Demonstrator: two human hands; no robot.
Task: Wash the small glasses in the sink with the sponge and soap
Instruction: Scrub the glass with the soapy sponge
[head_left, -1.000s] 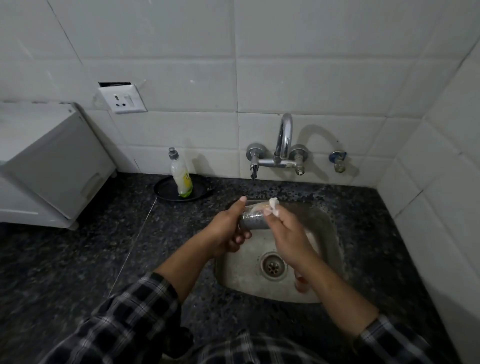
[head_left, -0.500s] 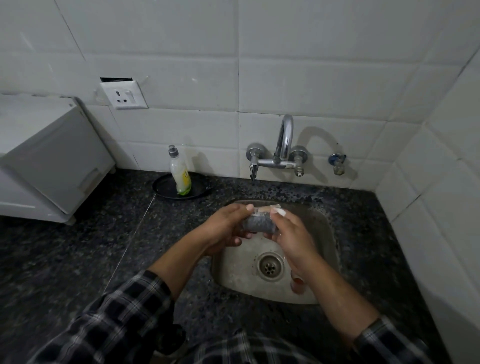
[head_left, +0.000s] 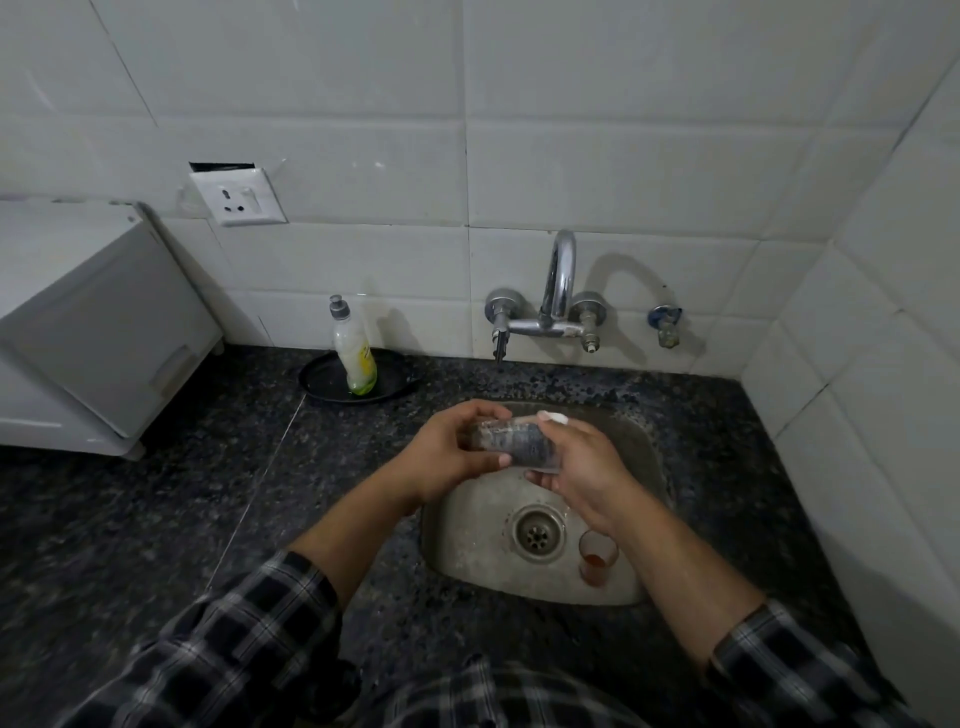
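Glass first: the small glass (head_left: 511, 441) lay on its side in the air over the sink (head_left: 467, 519), at about twelve o'clock from the drain (head_left: 537, 532), carried between both hands. The left hand (head_left: 447, 457) had its fingers curled round the base end, a proper wrap. The right hand (head_left: 587, 467) closed on the mouth end, and a white scrap of sponge (head_left: 553, 417) peeked out at its fingertips; whether the sponge sat inside the glass or on the rim, I could not tell.

My read on handling: light, rigid, thin-walled and likely slick with water and soap. It wanted a wrap round the barrel near the base rather than a pinch at the rim, and no hard squeeze. A drop onto that steel could have chipped it.

Further out, a second glass (head_left: 597, 558) stood upright in the sink at four o'clock from the drain, with reddish dregs in its bottom, unwashed by the look of it. The soap bottle (head_left: 356, 353) stood on a black plate (head_left: 322, 382) at ten o'clock from the sink. The tap (head_left: 558, 291) was at twelve, with no stream visible.
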